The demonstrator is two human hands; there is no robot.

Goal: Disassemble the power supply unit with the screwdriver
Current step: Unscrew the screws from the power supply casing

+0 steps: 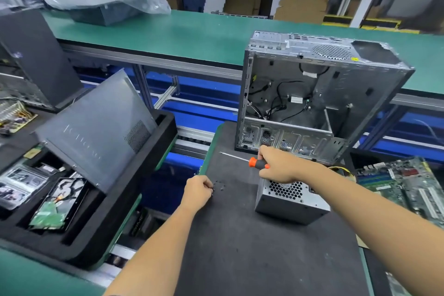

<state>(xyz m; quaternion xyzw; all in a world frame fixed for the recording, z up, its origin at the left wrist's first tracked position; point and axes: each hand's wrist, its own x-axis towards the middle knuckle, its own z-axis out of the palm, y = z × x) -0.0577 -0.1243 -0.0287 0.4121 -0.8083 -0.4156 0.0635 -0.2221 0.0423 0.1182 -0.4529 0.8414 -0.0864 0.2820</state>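
Hands: right (278, 164) grips one screwdriver (249, 160); left (198, 190) touches screws (219, 185).

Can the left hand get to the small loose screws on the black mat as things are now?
Probably yes. The left hand is already at the edge of the loose screws on the black mat, with nothing lying between them. The right hand, holding the screwdriver, stays off to the side.

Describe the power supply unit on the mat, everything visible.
The power supply unit is a grey sheet-metal box lying flat on the dark mat, in front of the open computer case. Its top has a honeycomb fan grille; the near side shows small holes. Yellow wires trail behind it. The right hand, gripping the screwdriver, hovers above.
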